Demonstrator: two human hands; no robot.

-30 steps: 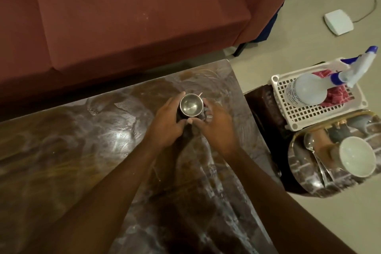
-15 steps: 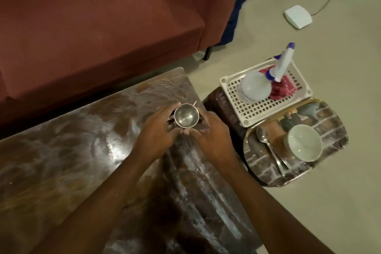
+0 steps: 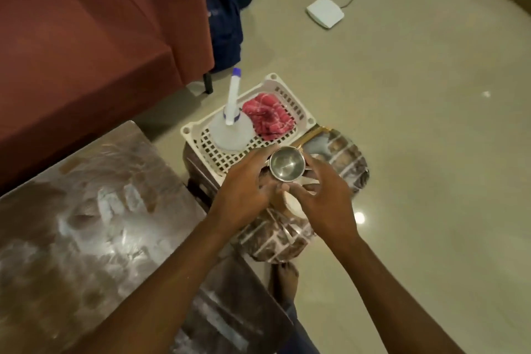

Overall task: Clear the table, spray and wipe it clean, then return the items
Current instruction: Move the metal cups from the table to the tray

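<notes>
Two hands, left hand [image 3: 244, 190] and right hand [image 3: 324, 198], clasp a small shiny steel cup [image 3: 286, 165] between fingertips. Cup has left brown marbled table [image 3: 86, 210], now mid-frame above brick-patterned oval tray [image 3: 347, 158]. Clearing looks nearly finished. Count: one table, one tray, one white perforated plastic basket [image 3: 287, 89], one white spray bottle [image 3: 231, 129], one red cloth [image 3: 268, 118], one cup.

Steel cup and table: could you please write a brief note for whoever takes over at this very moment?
Left hand and right hand: both grip the steel cup, fingers curled round it, above the patterned tray beside the table.
Spray bottle and red cloth sit in the white basket.
Done: steel cup is off the table.
Left: set it down, spray, wipe, return items.
</notes>
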